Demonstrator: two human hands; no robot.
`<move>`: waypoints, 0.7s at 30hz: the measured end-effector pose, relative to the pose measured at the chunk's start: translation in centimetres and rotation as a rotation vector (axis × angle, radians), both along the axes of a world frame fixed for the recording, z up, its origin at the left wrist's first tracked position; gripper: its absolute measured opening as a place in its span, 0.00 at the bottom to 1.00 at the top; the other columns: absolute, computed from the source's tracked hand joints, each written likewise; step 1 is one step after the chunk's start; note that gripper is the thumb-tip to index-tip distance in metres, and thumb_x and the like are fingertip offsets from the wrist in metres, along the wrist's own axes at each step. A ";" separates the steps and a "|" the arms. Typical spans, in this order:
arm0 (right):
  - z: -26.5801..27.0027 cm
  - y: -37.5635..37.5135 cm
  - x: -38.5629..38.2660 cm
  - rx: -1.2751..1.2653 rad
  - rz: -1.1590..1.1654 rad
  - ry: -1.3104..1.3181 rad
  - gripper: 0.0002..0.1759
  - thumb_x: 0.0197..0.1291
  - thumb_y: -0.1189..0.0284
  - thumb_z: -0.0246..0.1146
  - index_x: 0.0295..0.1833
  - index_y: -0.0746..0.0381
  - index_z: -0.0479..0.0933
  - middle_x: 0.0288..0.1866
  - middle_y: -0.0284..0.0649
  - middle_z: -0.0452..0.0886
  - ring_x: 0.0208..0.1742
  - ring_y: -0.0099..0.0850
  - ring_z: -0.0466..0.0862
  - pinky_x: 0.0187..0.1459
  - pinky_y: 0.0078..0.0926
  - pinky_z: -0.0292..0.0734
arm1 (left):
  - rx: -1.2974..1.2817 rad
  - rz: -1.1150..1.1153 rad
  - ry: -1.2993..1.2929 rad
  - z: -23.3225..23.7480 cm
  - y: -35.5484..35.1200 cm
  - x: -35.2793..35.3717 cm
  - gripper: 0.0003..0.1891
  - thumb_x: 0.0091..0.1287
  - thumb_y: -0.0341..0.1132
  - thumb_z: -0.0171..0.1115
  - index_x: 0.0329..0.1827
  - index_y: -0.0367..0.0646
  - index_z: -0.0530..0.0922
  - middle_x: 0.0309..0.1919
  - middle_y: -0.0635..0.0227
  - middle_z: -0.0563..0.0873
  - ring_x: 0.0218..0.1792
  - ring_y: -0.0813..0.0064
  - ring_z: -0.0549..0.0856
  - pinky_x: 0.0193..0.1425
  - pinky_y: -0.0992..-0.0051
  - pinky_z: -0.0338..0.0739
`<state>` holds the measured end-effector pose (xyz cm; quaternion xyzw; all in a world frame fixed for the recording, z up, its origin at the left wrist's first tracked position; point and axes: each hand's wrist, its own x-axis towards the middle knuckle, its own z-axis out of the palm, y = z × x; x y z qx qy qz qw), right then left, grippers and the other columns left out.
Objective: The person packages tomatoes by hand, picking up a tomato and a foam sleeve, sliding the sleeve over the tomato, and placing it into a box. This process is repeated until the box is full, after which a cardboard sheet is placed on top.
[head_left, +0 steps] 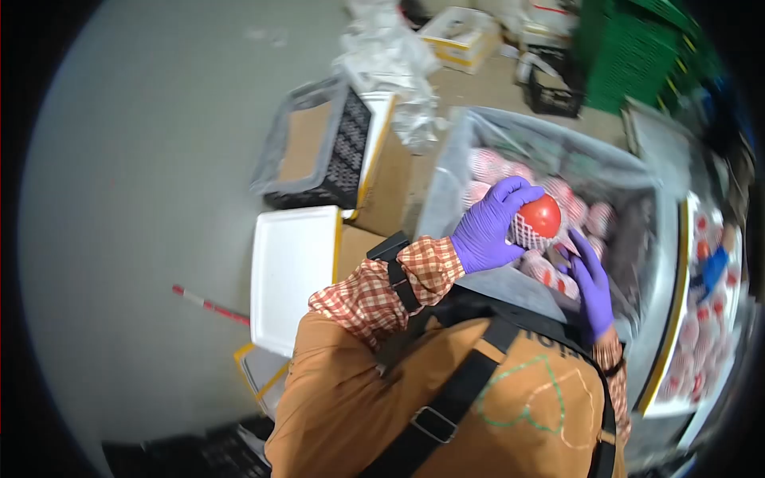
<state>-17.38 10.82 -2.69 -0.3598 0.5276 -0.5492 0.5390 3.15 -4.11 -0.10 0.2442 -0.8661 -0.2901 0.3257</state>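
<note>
A round red fruit (541, 216), its lower part in a white foam net (527, 234), is gripped by my purple-gloved left hand (492, 225). Fingers and thumb close around its left side over a large crate (642, 185) lined with clear-grey plastic. Just below and right of the fruit is my right hand (590, 288), also gloved in purple, with thumb and fingers apart. Several more net-wrapped fruits (488, 165) lie in the crate around and beneath both hands.
On the right, a shallow box (676, 360) holds more wrapped fruit; another person's blue sleeve (715, 268) reaches over it. To the left are a white box lid (293, 275) and a lined black crate (348, 155). Green bins (625, 60) stand behind.
</note>
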 end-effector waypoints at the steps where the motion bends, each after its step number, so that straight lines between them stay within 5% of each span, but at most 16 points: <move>1: 0.0 0.3 -0.1 0.008 0.032 0.157 0.28 0.69 0.72 0.55 0.73 0.63 0.62 0.67 0.39 0.72 0.64 0.28 0.74 0.62 0.26 0.69 | 0.051 0.045 -0.010 0.0 -0.6 1.3 0.41 0.45 0.34 0.77 0.65 0.44 0.68 0.58 0.53 0.71 0.62 0.51 0.73 0.68 0.59 0.68; 6: -0.7 1.5 0.0 -0.071 0.024 0.307 0.26 0.69 0.74 0.55 0.71 0.65 0.65 0.65 0.39 0.74 0.59 0.28 0.76 0.60 0.24 0.69 | -0.029 0.562 0.026 2.4 -7.6 10.2 0.37 0.46 0.33 0.78 0.60 0.42 0.69 0.56 0.57 0.73 0.58 0.61 0.75 0.64 0.64 0.71; 7: -0.9 1.5 -0.2 -0.060 0.018 0.352 0.25 0.69 0.74 0.55 0.71 0.65 0.65 0.65 0.38 0.74 0.59 0.28 0.76 0.60 0.24 0.70 | 0.033 0.626 0.209 1.4 -10.0 12.3 0.38 0.47 0.34 0.78 0.62 0.41 0.68 0.54 0.57 0.74 0.57 0.61 0.76 0.64 0.64 0.71; 8: -0.7 1.6 -0.3 -0.031 0.022 0.370 0.24 0.68 0.75 0.55 0.69 0.65 0.67 0.64 0.38 0.75 0.58 0.28 0.77 0.59 0.25 0.70 | -0.275 0.786 0.124 0.3 -12.7 15.5 0.29 0.55 0.34 0.73 0.59 0.42 0.71 0.47 0.61 0.78 0.46 0.67 0.80 0.52 0.68 0.78; 10: -0.7 1.4 0.0 -0.053 0.002 0.424 0.24 0.67 0.77 0.55 0.69 0.66 0.68 0.63 0.38 0.76 0.57 0.28 0.78 0.59 0.25 0.71 | -0.199 1.111 0.037 -1.1 -17.9 21.0 0.33 0.54 0.39 0.76 0.60 0.37 0.70 0.53 0.56 0.78 0.51 0.61 0.80 0.56 0.64 0.77; 11: -0.7 1.5 0.1 -0.077 -0.022 0.476 0.23 0.66 0.78 0.54 0.68 0.66 0.69 0.62 0.39 0.77 0.56 0.28 0.78 0.58 0.25 0.72 | -0.331 1.135 0.003 -5.3 -22.7 26.6 0.33 0.55 0.41 0.74 0.61 0.38 0.70 0.52 0.54 0.79 0.53 0.58 0.80 0.59 0.60 0.74; 12: -0.6 1.6 0.0 -0.098 -0.027 0.563 0.23 0.64 0.81 0.54 0.66 0.66 0.70 0.60 0.40 0.78 0.54 0.29 0.79 0.57 0.26 0.73 | -0.460 1.253 -0.179 -4.5 -23.1 27.6 0.33 0.56 0.42 0.73 0.61 0.36 0.71 0.53 0.50 0.79 0.55 0.56 0.79 0.64 0.57 0.70; 13: -0.3 1.7 -0.1 -0.094 -0.028 0.642 0.23 0.63 0.82 0.55 0.65 0.66 0.71 0.58 0.42 0.79 0.53 0.30 0.81 0.56 0.27 0.74 | 0.010 1.018 -0.818 -3.0 -26.6 30.0 0.34 0.56 0.42 0.72 0.63 0.35 0.70 0.56 0.49 0.77 0.57 0.57 0.77 0.66 0.58 0.69; 14: -0.3 1.9 -0.1 -0.108 -0.064 0.610 0.22 0.63 0.82 0.55 0.64 0.66 0.72 0.58 0.43 0.79 0.54 0.32 0.81 0.56 0.28 0.75 | -0.123 0.978 -0.244 -7.7 -29.1 33.2 0.33 0.59 0.37 0.70 0.67 0.36 0.69 0.60 0.52 0.76 0.54 0.60 0.79 0.62 0.59 0.73; 16: 0.3 2.4 -0.5 -0.108 -0.096 0.721 0.21 0.63 0.81 0.57 0.63 0.66 0.73 0.57 0.45 0.80 0.56 0.34 0.81 0.57 0.29 0.75 | -0.251 1.031 0.044 -2.8 -24.9 24.9 0.31 0.61 0.32 0.67 0.68 0.38 0.68 0.59 0.58 0.77 0.52 0.63 0.80 0.58 0.63 0.76; 19: 0.5 3.2 -1.9 -0.124 -0.157 0.849 0.19 0.63 0.80 0.59 0.60 0.63 0.76 0.59 0.46 0.80 0.59 0.38 0.81 0.60 0.30 0.74 | 0.044 0.595 0.259 1.0 -20.6 14.5 0.32 0.61 0.31 0.67 0.69 0.38 0.67 0.59 0.58 0.77 0.52 0.63 0.80 0.58 0.67 0.75; 21: 0.9 3.9 -2.7 -0.106 -0.173 0.901 0.18 0.63 0.80 0.59 0.59 0.62 0.77 0.59 0.46 0.80 0.60 0.39 0.80 0.61 0.30 0.74 | 0.198 0.294 0.163 2.3 -16.6 8.0 0.28 0.66 0.27 0.62 0.70 0.38 0.67 0.62 0.58 0.76 0.61 0.69 0.77 0.63 0.72 0.73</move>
